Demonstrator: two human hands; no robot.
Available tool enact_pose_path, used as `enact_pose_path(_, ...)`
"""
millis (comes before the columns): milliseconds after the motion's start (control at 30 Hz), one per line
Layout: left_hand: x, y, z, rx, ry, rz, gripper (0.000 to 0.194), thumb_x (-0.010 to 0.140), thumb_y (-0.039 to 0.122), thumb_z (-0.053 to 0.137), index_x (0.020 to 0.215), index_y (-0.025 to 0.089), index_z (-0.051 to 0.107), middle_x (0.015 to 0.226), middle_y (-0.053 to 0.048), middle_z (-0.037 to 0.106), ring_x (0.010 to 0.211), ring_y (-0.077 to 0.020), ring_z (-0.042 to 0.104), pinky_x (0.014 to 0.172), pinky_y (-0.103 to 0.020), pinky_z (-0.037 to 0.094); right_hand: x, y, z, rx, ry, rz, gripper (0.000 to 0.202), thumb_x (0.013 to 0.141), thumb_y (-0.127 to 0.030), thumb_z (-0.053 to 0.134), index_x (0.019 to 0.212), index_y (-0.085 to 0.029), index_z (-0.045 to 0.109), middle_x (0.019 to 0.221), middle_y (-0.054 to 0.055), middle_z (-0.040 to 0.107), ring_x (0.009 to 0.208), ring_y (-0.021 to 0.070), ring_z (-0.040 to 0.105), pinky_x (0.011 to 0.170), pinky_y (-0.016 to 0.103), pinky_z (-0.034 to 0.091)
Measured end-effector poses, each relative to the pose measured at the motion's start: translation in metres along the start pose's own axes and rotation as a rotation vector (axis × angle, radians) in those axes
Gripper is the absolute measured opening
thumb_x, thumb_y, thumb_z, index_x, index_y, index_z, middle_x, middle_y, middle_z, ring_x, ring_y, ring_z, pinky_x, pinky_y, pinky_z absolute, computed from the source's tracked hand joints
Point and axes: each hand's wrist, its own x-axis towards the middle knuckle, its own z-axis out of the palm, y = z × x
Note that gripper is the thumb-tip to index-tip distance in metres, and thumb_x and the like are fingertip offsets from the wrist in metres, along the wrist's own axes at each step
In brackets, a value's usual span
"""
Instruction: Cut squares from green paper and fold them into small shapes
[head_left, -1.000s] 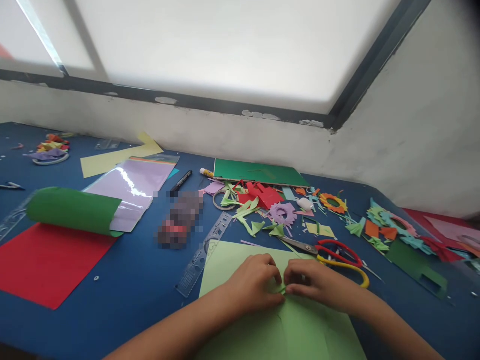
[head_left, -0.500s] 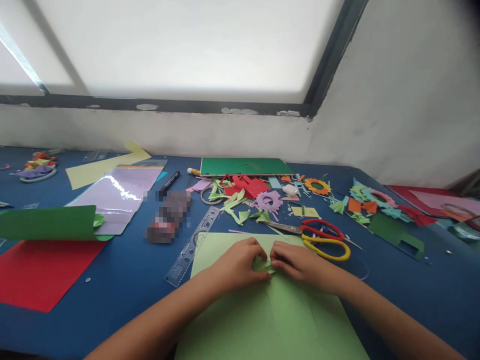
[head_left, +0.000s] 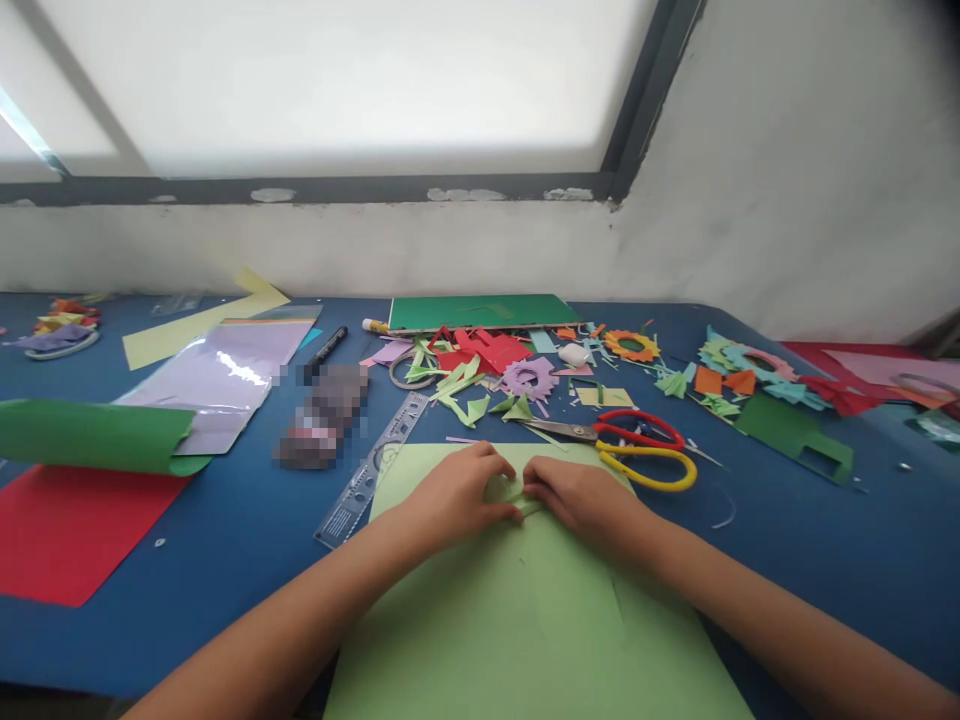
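A large light green paper sheet (head_left: 525, 620) lies on the blue table in front of me. Over its upper part, my left hand (head_left: 465, 495) and my right hand (head_left: 577, 490) meet, fingers curled and almost touching. Between them is a small folded piece of light green paper (head_left: 529, 507), pinched by both hands and partly hidden by the fingers. Scissors (head_left: 645, 450) with one red and one yellow handle loop rest just beyond my right hand. A clear ruler (head_left: 375, 465) lies slantwise to the left of the sheet.
Paper scraps (head_left: 480, 355) and a purple paper ring (head_left: 529, 378) lie beyond the sheet. A black marker (head_left: 326, 350) and a plastic-sleeved lilac sheet (head_left: 225, 380) are on the left, near rolled green paper (head_left: 97, 435) and red paper (head_left: 82, 540). Dark green card (head_left: 795, 440) lies right.
The view has shifted slightly, so the table things sit a little higher and mostly further left. Both hands still pinch the small folded paper, with little change in their grip.
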Motion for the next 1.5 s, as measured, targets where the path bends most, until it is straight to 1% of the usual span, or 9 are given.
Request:
enact_pose_path(200, 0.001, 0.003, -0.003, 0.028, -0.019, -0.023, 0.031, 0.070, 0.032, 0.072, 0.096, 0.018, 0.062, 0.095, -0.003, 0.057, 0.082, -0.0192, 0.057, 0.069, -0.026, 0.044, -0.001, -0.005, 0.005, -0.066, 0.065, 0.018, 0.011, 0.091, -0.020, 0.040, 0.086, -0.019, 0.050, 0.076, 0.002, 0.062, 0.066, 0.0176, 0.057, 0.052, 0.025, 0.027)
enact_pose_path(400, -0.002, 0.006, -0.003, 0.081, 0.002, -0.072, 0.042, 0.072, 0.032, 0.070, 0.107, 0.015, 0.055, 0.106, -0.008, 0.053, 0.096, -0.0260, 0.054, 0.081, -0.035, 0.043, -0.001, -0.016, 0.007, -0.107, 0.120, 0.042, 0.014, 0.091, -0.020, 0.037, 0.087, -0.017, 0.051, 0.083, 0.006, 0.058, 0.070, 0.0191, 0.056, 0.051, 0.026, 0.026)
enact_pose_path(567, -0.002, 0.006, -0.004, 0.035, -0.022, -0.049, 0.031, 0.070, 0.029, 0.072, 0.094, 0.017, 0.056, 0.100, -0.005, 0.053, 0.094, -0.0226, 0.052, 0.078, -0.031, 0.042, -0.003, -0.014, 0.005, -0.054, 0.112, -0.003, 0.013, 0.089, -0.028, 0.045, 0.093, -0.017, 0.052, 0.089, 0.005, 0.057, 0.073, 0.0191, 0.055, 0.055, 0.026, 0.031)
enact_pose_path(767, -0.003, 0.009, -0.005, -0.036, -0.050, -0.074, 0.025, 0.071, 0.024, 0.069, 0.088, 0.016, 0.053, 0.082, -0.001, 0.058, 0.075, -0.0179, 0.054, 0.061, -0.024, 0.040, -0.004, -0.009, -0.003, 0.061, 0.068, -0.086, 0.013, 0.083, -0.026, 0.055, 0.093, -0.018, 0.055, 0.092, 0.004, 0.057, 0.078, 0.0182, 0.056, 0.063, 0.026, 0.038)
enact_pose_path(900, -0.003, 0.007, -0.002, -0.095, -0.070, -0.056, 0.033, 0.076, 0.018, 0.062, 0.105, 0.018, 0.047, 0.075, 0.003, 0.060, 0.066, -0.0140, 0.055, 0.054, -0.020, 0.038, -0.002, -0.005, -0.005, 0.151, 0.069, -0.122, 0.004, 0.080, -0.020, 0.058, 0.080, -0.017, 0.055, 0.077, 0.001, 0.059, 0.068, 0.0138, 0.054, 0.057, 0.022, 0.038)
enact_pose_path(1000, -0.001, 0.002, 0.001, -0.128, 0.022, -0.002, 0.035, 0.080, 0.015, 0.055, 0.113, 0.019, 0.045, 0.077, 0.003, 0.064, 0.067, -0.0130, 0.058, 0.059, -0.020, 0.041, -0.001, -0.001, -0.005, 0.203, 0.127, -0.102, 0.010, 0.082, -0.017, 0.055, 0.073, -0.018, 0.053, 0.063, -0.003, 0.057, 0.056, 0.0114, 0.051, 0.051, 0.020, 0.035)
enact_pose_path(1167, 0.004, -0.007, 0.003, -0.081, 0.142, 0.030, 0.016, 0.075, 0.011, 0.058, 0.089, 0.018, 0.062, 0.079, 0.001, 0.066, 0.067, -0.0132, 0.059, 0.060, -0.020, 0.041, 0.000, 0.005, 0.000, 0.216, 0.303, -0.079, 0.010, 0.085, -0.017, 0.050, 0.077, -0.017, 0.056, 0.071, 0.002, 0.061, 0.064, 0.0152, 0.055, 0.057, 0.024, 0.038)
enact_pose_path(1300, 0.006, -0.013, 0.004, -0.061, 0.187, 0.060, 0.014, 0.074, 0.007, 0.059, 0.078, 0.017, 0.066, 0.072, 0.002, 0.067, 0.065, -0.0118, 0.060, 0.059, -0.018, 0.042, 0.002, 0.015, 0.003, 0.214, 0.313, -0.193, 0.003, 0.082, -0.017, 0.056, 0.083, -0.018, 0.059, 0.076, 0.003, 0.063, 0.068, 0.0160, 0.058, 0.061, 0.024, 0.041)
enact_pose_path(1500, 0.008, -0.024, 0.006, -0.011, 0.234, 0.168, 0.016, 0.078, 0.009, 0.058, 0.086, 0.017, 0.069, 0.082, -0.003, 0.070, 0.075, -0.0150, 0.064, 0.069, -0.022, 0.046, 0.003, 0.029, 0.001, 0.179, 0.277, -0.407, 0.026, 0.078, -0.002, 0.045, 0.087, -0.018, 0.063, 0.087, 0.005, 0.066, 0.082, 0.0172, 0.059, 0.072, 0.026, 0.044)
